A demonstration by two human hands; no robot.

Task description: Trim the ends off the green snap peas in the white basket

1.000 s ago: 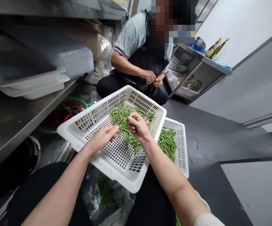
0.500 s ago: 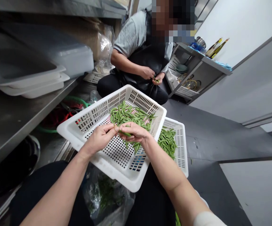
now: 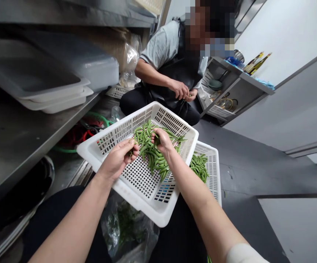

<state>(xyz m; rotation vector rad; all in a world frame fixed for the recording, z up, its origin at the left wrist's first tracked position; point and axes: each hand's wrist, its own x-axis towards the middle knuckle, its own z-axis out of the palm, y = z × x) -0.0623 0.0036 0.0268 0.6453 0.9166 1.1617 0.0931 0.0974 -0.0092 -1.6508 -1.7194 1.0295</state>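
A white slatted plastic basket [image 3: 136,193] sits tilted in front of me, with a heap of green beans [image 3: 155,157] in its far half. My left hand [image 3: 118,157] is closed over the basket's left part, and small green bean trimmings [image 3: 130,152] show among its curled fingers. Over the heap, my right hand [image 3: 164,140] has its fingers curled in, with green beans showing at the fingertips. A gap separates the two hands. Exactly how many beans the right hand holds is hidden.
A second white basket [image 3: 214,160] of beans stands to the right. Below lies a clear plastic bag [image 3: 128,230] with green scraps. A co-worker [image 3: 175,73] sits opposite, hands together. A metal shelf [image 3: 73,120] with white tubs [image 3: 62,98] runs along the left.
My hands, together over the basket before, are now apart. The right went forward to the heap, and the left curled closed. The co-worker's hands shifted slightly, and the view turned a little left.
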